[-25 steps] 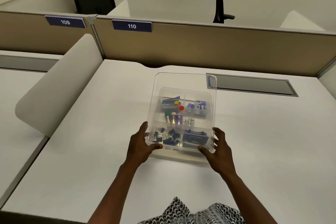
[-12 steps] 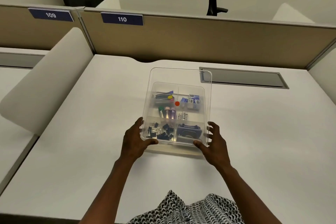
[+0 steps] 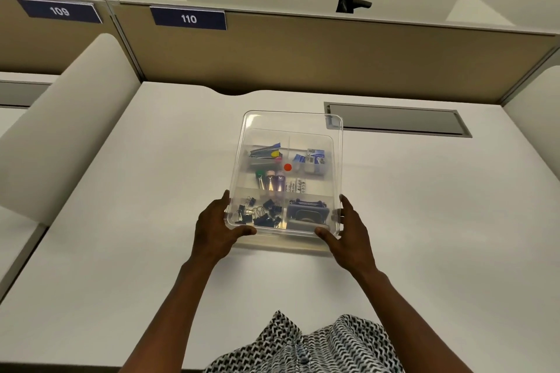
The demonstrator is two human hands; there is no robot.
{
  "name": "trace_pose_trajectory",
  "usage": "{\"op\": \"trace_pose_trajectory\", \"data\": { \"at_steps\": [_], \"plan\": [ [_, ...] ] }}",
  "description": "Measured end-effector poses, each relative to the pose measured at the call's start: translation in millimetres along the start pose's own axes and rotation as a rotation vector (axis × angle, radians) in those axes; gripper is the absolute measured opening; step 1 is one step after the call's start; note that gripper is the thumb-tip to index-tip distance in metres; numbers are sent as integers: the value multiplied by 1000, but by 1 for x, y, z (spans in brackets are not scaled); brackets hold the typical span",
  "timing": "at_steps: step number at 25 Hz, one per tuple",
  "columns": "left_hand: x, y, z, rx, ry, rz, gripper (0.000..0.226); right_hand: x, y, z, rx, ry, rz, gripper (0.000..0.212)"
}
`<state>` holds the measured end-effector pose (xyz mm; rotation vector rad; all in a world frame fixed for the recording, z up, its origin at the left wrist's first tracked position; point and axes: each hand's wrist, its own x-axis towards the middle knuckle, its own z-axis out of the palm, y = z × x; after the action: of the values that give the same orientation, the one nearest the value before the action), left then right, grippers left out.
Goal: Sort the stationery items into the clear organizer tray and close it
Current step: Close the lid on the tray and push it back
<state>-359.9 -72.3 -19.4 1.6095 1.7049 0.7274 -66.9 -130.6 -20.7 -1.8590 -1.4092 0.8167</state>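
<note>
The clear organizer tray (image 3: pixel 303 244) stands on the white desk in front of me. Over it I hold its clear lid (image 3: pixel 291 123), level with the tray. My left hand (image 3: pixel 216 232) grips the lid's near left corner and my right hand (image 3: pixel 348 236) grips the near right corner. Through the lid I see black binder clips (image 3: pixel 260 212), a dark blue hole punch (image 3: pixel 307 213), glue sticks (image 3: pixel 271 183), a stapler (image 3: pixel 265 154) and small blue boxes (image 3: pixel 312 159) in separate compartments.
A grey cable hatch (image 3: pixel 397 119) is set into the desk behind the tray on the right. A tan partition (image 3: pixel 333 54) with label 110 closes the back. White curved dividers (image 3: pixel 60 118) flank the desk on both sides.
The lid has come down lower over the tray, with both hands still on its near corners. The view has tilted down slightly.
</note>
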Motion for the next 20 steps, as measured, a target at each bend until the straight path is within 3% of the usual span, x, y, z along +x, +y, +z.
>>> {"op": "trace_pose_trajectory", "data": {
  "at_steps": [6,20],
  "plan": [
    [5,-1,-2,4,-16,-7,114,3,2,0,-142,-30,1,99],
    [15,-3,-5,106,-75,20,101,16,3,-5,-183,-104,-1,99]
  ]
}}
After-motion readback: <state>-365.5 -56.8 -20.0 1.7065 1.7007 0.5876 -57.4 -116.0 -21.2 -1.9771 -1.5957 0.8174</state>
